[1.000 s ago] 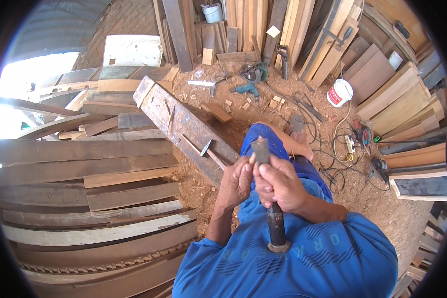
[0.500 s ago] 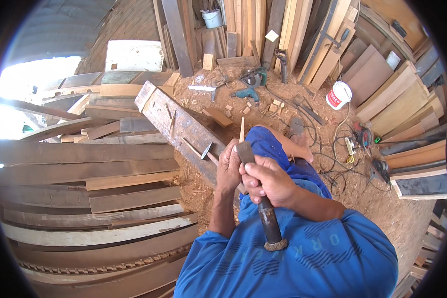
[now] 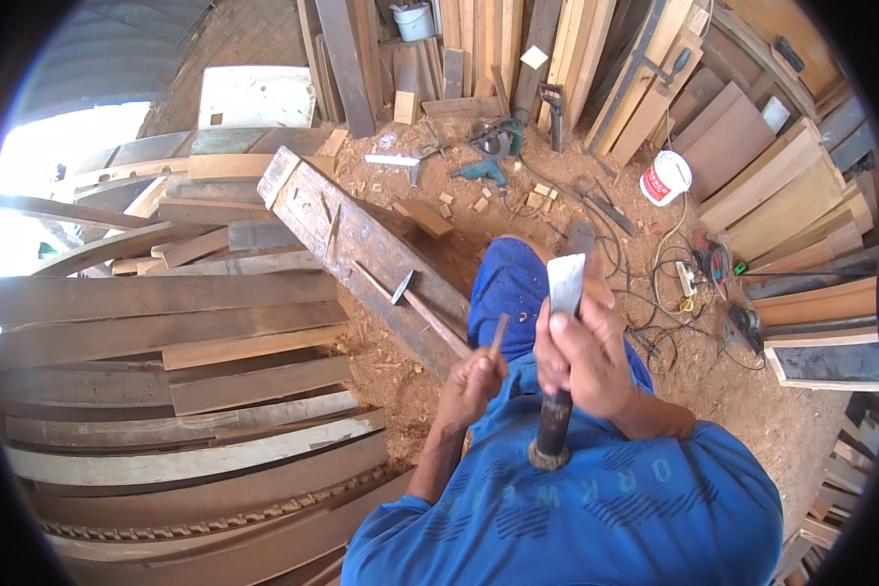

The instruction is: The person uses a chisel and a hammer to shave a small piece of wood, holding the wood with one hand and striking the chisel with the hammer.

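My left hand is closed round a thin wooden stick, whose tip points up past the fingers. My right hand grips a wide chisel with a bright flat blade pointing away from me. The chisel's dark handle runs back toward my blue shirt, its worn end close to my chest. A gap separates the two hands, and the blade is apart from the stick. To the left, a hammer with a long wooden handle lies on a thick wooden bench plank, beside thin wood slivers.
Stacked boards fill the left side. A green power drill, a circular saw, offcuts and tangled cables lie on the shavings-covered floor. A white and red bucket stands at right, near leaning planks. A handsaw leans at the back.
My hands have moved apart. The left, with the stick, has come down toward me; the right has moved rightward, turning the chisel so its blade face catches light.
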### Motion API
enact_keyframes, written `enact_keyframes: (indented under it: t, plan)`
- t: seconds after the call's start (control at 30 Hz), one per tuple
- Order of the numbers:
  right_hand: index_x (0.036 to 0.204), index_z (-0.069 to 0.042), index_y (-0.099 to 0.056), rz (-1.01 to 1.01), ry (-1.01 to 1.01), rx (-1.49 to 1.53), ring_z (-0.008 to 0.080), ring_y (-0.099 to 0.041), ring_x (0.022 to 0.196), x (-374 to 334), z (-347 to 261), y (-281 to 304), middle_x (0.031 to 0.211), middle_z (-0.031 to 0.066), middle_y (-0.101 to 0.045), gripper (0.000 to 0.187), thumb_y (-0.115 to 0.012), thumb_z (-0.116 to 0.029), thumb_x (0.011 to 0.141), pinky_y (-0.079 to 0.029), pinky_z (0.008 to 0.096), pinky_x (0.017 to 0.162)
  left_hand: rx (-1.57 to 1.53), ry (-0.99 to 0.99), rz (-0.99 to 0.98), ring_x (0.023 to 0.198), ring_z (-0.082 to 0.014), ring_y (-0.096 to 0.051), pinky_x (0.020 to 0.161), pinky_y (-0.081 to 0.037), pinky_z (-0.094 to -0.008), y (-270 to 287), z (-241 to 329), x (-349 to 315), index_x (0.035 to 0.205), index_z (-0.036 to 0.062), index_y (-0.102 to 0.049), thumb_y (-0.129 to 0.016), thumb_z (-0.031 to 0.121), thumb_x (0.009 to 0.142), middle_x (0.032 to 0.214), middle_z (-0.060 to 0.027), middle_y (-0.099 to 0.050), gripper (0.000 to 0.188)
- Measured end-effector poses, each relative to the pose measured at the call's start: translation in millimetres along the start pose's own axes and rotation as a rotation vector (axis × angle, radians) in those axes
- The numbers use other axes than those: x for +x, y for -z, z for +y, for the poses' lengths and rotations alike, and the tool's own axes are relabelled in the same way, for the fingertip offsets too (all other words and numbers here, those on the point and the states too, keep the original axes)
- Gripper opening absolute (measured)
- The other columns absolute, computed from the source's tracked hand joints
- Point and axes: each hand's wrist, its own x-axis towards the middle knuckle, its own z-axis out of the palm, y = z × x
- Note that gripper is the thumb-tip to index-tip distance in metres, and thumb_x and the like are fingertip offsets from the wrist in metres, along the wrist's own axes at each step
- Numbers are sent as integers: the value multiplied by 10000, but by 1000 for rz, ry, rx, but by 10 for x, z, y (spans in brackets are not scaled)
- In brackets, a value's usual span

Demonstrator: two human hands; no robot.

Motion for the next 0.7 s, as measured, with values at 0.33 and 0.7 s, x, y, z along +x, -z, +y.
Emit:
enact_keyframes:
  t: [0.33, 0.7]
  plan:
    - [1037, -77, -511, 9, -236, 249, 48, -416, 514, 386, 292, 161, 718, -6, -484, 137, -438, -192, 1021, -425, 247, 488, -377, -149, 66, 507, -54, -363, 467, -289, -210, -38, 311, 504, 1002, 64, -516, -428, 248, 1044, 618, 27, -437, 208]
    - [1038, -66, -499, -24, -380, 316, 45, -403, 506, 382, 371, -17, 717, -13, -476, 137, -448, -188, 1005, -419, 254, 477, -175, -127, 185, 527, -26, -331, 470, -253, -195, 17, 370, 613, 979, 65, -581, -402, 270, 1052, 638, 60, -420, 282]
